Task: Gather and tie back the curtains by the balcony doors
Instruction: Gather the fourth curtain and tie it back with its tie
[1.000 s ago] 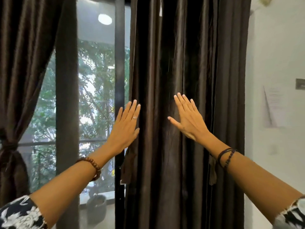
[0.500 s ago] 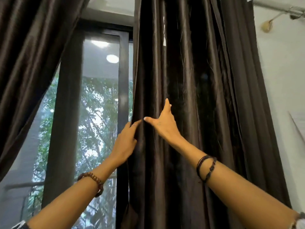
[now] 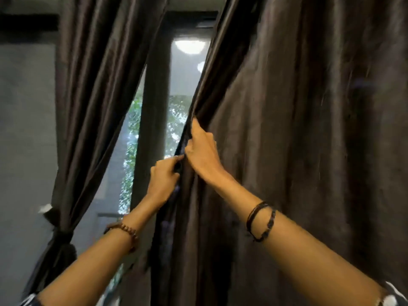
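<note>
A dark brown curtain point(image 3: 298, 133) hangs loose on the right and fills most of the view. My right hand point(image 3: 202, 151) grips its left edge, fingers curled round a fold of fabric. Just below it, my left hand point(image 3: 164, 175) pinches the same edge. On the left, a second dark curtain point(image 3: 92, 96) is drawn aside and bound by a tie point(image 3: 60, 234) low down.
Between the two curtains a dark door frame post point(image 3: 152, 120) stands in front of the glass point(image 3: 178, 115), with green trees outside. A round ceiling light point(image 3: 190, 46) shows near the top. A grey wall point(image 3: 24, 129) lies at far left.
Both hands went from flat on the fabric to gripping the right curtain's left edge. The view swung left and up, and the tied left curtain came into sight.
</note>
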